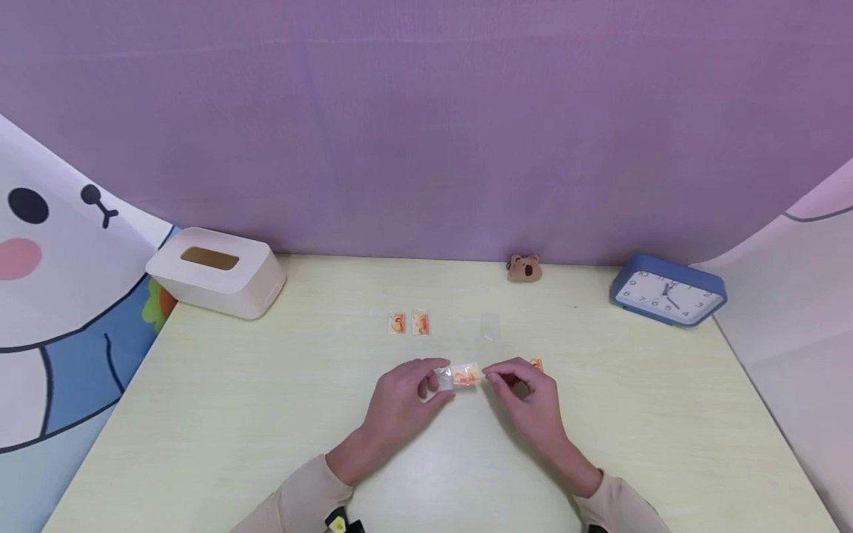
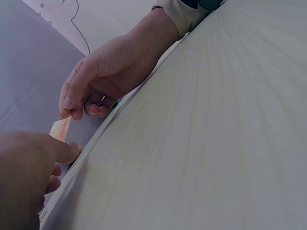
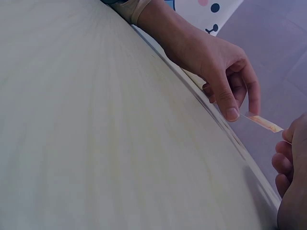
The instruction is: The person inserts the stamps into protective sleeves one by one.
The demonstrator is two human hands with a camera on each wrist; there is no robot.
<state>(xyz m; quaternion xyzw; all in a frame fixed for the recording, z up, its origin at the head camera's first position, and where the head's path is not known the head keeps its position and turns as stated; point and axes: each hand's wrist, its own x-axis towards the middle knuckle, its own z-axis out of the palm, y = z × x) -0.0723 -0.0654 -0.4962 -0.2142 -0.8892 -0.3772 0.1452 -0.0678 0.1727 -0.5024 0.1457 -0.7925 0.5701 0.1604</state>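
Note:
Between the two hands is a small orange-and-white stamp (image 1: pixel 466 374), beside a clear plastic sleeve (image 1: pixel 444 378). My left hand (image 1: pixel 405 392) holds the sleeve between thumb and forefinger. From the other side, my right hand (image 1: pixel 532 403) pinches the stamp's right end with thumb and index finger. The right wrist view shows the stamp (image 3: pixel 266 123) as a thin strip spanning the gap between the hands, above the table. Just behind the right hand lies another orange stamp (image 1: pixel 536 363), partly hidden by the fingers.
Farther back on the table (image 1: pixel 266 414) lie an orange stamp (image 1: pixel 397 323) and, beside it, a sleeved stamp (image 1: pixel 420 323). A flat clear sleeve (image 1: pixel 490 326) is to their right. Along the back stand a white tissue box (image 1: pixel 220 274), a brown bear-head trinket (image 1: pixel 524 269) and a blue clock (image 1: pixel 668 291).

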